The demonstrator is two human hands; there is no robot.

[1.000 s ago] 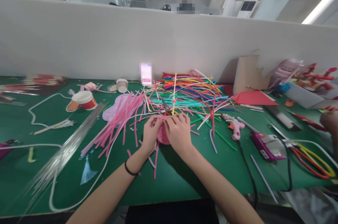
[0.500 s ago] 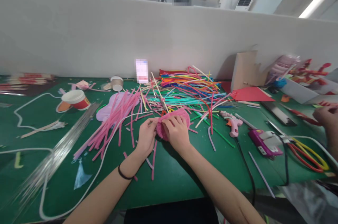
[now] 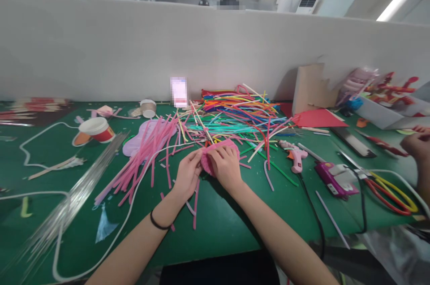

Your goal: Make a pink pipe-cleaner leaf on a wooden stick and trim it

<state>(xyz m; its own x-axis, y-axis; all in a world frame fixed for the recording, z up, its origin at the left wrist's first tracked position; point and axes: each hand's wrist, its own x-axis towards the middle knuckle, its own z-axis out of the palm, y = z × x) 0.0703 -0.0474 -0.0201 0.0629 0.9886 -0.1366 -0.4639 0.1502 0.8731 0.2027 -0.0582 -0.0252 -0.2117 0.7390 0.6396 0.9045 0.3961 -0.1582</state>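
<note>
A pink fuzzy piece, seemingly made of pipe cleaners, is held between both hands above the green table. My left hand pinches its left edge with the fingertips. Across its front lies my right hand, fingers curled over it and hiding much of its surface. Just beyond stands the tip of a thin tool with pale handles, partly covered. Pink pipe cleaners lie in a loose heap to the left. Behind the hands spreads a pile of many-coloured pipe cleaners.
At right are a pink glue gun, a purple power strip, scissors and another person's hand. Leftward are a paper cup, thin metal wires and a white cable. A lit phone leans against the partition.
The view has shifted slightly. My hands keep hold of the pink piece, which has turned a little between them. The other person's hand at right has moved slightly away from the red-handled tool.
</note>
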